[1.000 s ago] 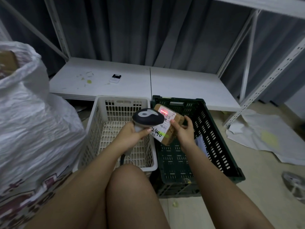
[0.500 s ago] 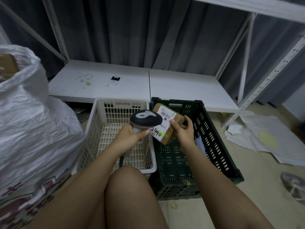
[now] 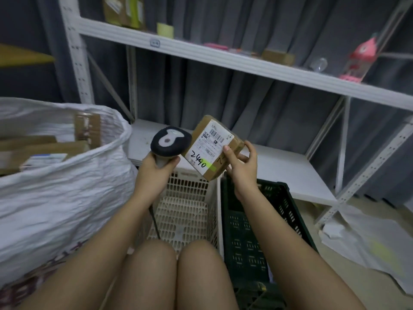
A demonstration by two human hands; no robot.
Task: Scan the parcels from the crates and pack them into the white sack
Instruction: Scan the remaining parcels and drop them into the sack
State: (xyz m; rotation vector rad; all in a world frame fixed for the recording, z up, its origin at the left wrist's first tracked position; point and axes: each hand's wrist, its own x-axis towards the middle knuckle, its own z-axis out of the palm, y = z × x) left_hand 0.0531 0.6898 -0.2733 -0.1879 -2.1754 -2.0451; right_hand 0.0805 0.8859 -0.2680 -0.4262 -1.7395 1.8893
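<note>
My right hand (image 3: 242, 166) grips a small brown cardboard parcel (image 3: 212, 147) with a white barcode label and "2490" written on it, held up above the crates. Just left of the parcel, my left hand (image 3: 157, 170) holds a dark handheld scanner (image 3: 171, 142) by its grip. The white sack (image 3: 67, 182) bulges at the left, its mouth open, with several cardboard parcels inside. Below my hands stand a white crate (image 3: 190, 211) and, to its right, a dark green crate (image 3: 257, 231); I see no parcels in either.
A white metal shelving rack (image 3: 223, 61) stands behind the crates, its upper shelf carrying boxes and a pink bottle (image 3: 357, 61). Its low shelf (image 3: 279, 173) runs behind my hands. Crumpled white sheeting (image 3: 368, 242) lies on the floor at right. My knees fill the bottom.
My view has tilted up and to the left. Both hands have lifted the parcel and the scanner higher, above the crates and nearer the sack. The red scan light on the label is gone.
</note>
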